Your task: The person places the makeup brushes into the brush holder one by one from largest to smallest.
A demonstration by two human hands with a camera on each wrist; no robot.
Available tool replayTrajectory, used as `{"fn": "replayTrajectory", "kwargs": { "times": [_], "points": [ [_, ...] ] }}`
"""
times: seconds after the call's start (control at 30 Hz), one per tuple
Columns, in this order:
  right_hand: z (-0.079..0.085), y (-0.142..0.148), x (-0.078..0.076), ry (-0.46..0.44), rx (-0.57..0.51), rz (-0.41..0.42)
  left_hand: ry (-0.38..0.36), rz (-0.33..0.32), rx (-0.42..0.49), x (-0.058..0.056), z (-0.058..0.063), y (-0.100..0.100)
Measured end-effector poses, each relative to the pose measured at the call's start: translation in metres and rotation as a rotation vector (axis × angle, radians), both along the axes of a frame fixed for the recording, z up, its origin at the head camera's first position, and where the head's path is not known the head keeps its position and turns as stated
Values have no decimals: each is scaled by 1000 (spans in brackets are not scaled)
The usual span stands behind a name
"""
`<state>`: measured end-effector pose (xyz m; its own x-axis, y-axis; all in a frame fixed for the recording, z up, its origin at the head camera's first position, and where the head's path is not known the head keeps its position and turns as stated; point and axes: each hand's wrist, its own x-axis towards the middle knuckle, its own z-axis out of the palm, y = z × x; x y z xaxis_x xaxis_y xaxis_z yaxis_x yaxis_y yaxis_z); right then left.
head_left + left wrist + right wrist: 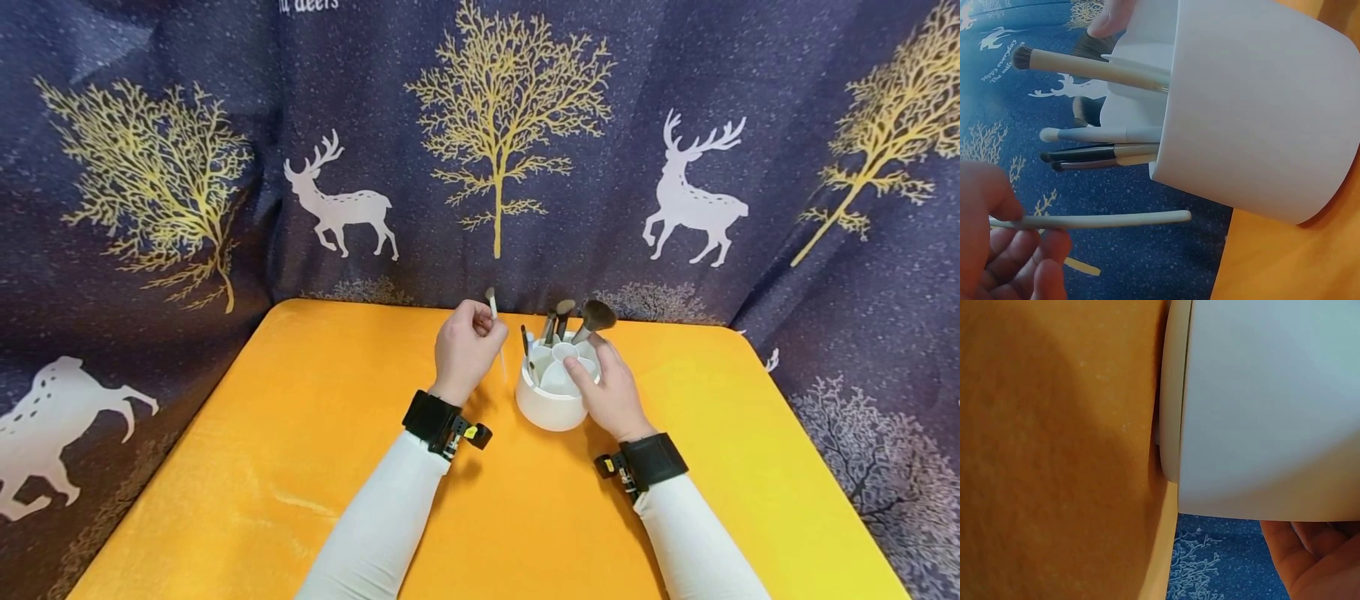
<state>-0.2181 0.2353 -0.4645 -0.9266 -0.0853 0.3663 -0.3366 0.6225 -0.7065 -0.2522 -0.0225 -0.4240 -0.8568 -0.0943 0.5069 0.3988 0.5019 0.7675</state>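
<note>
My left hand (467, 350) pinches a thin makeup brush (1129, 219) with a pale handle, left of a white round brush holder (551, 410). The head view shows the brush's bristle end up and its handle end pointing down, apart from the holder. My right hand (617, 392) grips the holder at its right side, thumb over the rim and fingers on the outer wall. Several makeup brushes stand in the petal-shaped compartments, among them a large fluffy brush (597, 315) and a short-bristled one with a cream handle (1097, 67).
A yellow-orange cloth (300, 467) covers the table. Behind it hangs a dark blue curtain (420, 167) printed with deer and trees. Both wrists wear black straps with small cameras, the left strap (431, 419) being close to the holder.
</note>
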Motion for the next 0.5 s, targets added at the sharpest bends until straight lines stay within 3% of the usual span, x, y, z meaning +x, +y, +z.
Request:
{"fn": "replayTrajectory", "kwargs": {
  "times": [0.5],
  "points": [
    [-1, 1, -1, -5, 11, -6, 127, -90, 131, 2, 4, 3]
  ]
}}
